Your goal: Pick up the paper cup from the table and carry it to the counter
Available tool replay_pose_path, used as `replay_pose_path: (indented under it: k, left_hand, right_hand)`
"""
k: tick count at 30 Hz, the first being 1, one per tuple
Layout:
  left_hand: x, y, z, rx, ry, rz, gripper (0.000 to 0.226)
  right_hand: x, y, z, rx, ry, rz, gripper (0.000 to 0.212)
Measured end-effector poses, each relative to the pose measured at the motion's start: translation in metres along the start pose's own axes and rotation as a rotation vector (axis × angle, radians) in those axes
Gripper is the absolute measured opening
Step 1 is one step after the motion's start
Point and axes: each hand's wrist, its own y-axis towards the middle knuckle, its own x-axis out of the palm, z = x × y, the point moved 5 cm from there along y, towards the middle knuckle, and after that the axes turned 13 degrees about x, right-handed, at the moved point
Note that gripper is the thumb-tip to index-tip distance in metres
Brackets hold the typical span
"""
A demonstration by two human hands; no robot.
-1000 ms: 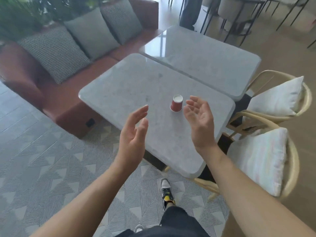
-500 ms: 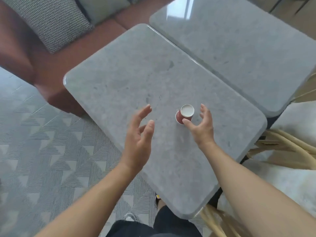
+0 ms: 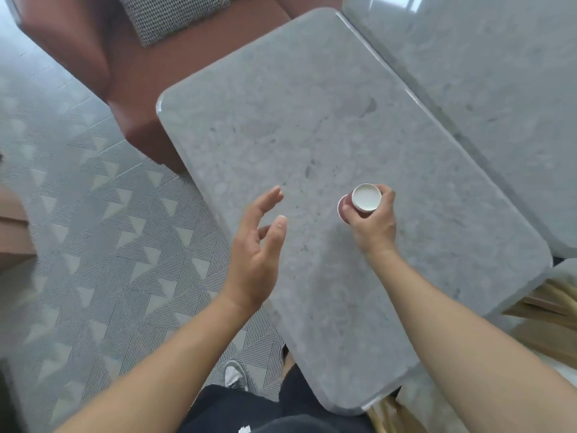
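Down at the bottom of the head view there's a bit of black clothing [image 3: 249, 410] and a grey-white shoe [image 3: 234, 375] standing on the patterned grey carpet [image 3: 93, 251]. Both bare forearms come up from there over the near end of the grey stone table [image 3: 312, 126].

The left hand [image 3: 256, 245] hangs over the table's left edge, released and holding nothing: fingers loosely spread, palm turned toward the middle, thumb up. It's near the cup but clearly apart from it.

The right hand [image 3: 373, 220] is grasping the red paper cup [image 3: 362, 203], with the thumb on its left side and the fingers curled round the right and far side. The cup sits upside down, white base facing up, red wall showing under it, wider rim down toward the tabletop, roughly in the middle of the table. Can't tell whether the rim is touching the stone or just off it, the hand covers too much.

On the right, pale wooden chair parts [image 3: 543, 310] poke out from under the table edge. Further out a second grey table [image 3: 487, 73] butts right up against the first along its far-right side. At the far left is a reddish-brown sofa [image 3: 118, 64] with a checked cushion [image 3: 168, 14] on it.
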Motion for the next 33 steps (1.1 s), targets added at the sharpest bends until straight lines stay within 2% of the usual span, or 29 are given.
replay_pose_path:
  k: [6, 12, 15, 26, 29, 33]
  left_hand:
    - [-0.05, -0.016, 0.021, 0.0, 0.012, 0.148, 0.04]
    - [-0.132, -0.059, 0.047, 0.051, 0.031, 0.358, 0.043]
    - [-0.166, -0.089, 0.055, 0.045, 0.074, 0.448, 0.044]
    - [-0.303, -0.302, 0.106, 0.059, 0.198, 0.958, 0.04]
    - [-0.328, -0.369, 0.126, 0.067, 0.238, 1.064, 0.035]
    - [-0.35, -0.463, 0.15, 0.076, 0.303, 1.187, 0.04]
  right_hand:
    - [0.04, -0.055, -0.071, -0.218, 0.063, -0.137, 0.057]
    - [0.091, -0.148, -0.13, -0.451, 0.112, -0.321, 0.056]
    - [0.112, -0.19, -0.143, -0.483, 0.135, -0.432, 0.057]
    - [0.191, -0.431, -0.155, -0.692, 0.029, -0.925, 0.054]
    - [0.198, -0.503, -0.14, -0.739, -0.014, -1.052, 0.052]
    - [0.2, -0.601, -0.105, -0.811, -0.073, -1.219, 0.05]
